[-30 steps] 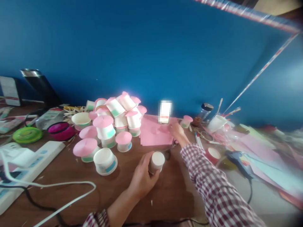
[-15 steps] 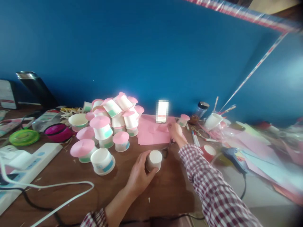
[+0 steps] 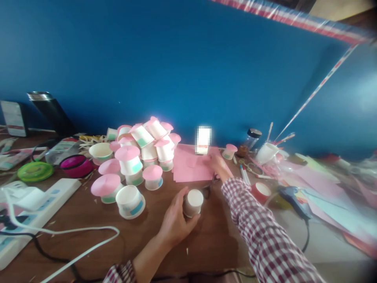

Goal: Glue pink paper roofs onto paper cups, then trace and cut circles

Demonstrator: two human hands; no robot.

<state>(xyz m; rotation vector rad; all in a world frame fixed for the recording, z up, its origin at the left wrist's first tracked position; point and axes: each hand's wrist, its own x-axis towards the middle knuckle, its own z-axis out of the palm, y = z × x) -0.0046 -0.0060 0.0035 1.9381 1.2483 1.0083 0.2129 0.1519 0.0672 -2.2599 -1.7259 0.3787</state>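
My left hand [image 3: 178, 222] is curled around an upside-down white paper cup [image 3: 194, 199] on the table, its fingers at the left side and the thumb at the front. My right hand [image 3: 218, 166] reaches out over a stack of pink paper sheets [image 3: 185, 173]. Its fingertips are down at the right part of the stack, blurred, and whether they pinch a piece of paper is not clear. A round pale-pink shape [image 3: 192, 161] lies on the sheets. Left of my left hand, another paper cup [image 3: 129, 198] stands beside a pile of cups with pink paper discs [image 3: 127, 153] on them.
A bright, pixelated phone-like object [image 3: 203, 139] stands behind the sheets. To the right are a small cup with a pink disc [image 3: 229, 151], markers [image 3: 244, 175], a red tape roll [image 3: 261, 191] and a glue gun [image 3: 294, 200]. A power strip [image 3: 38, 208] with cables lies left.
The view has shifted slightly, moving the things on the left a little rightward. The pink piece at my right fingertips no longer stands out. My left hand stays around its cup.
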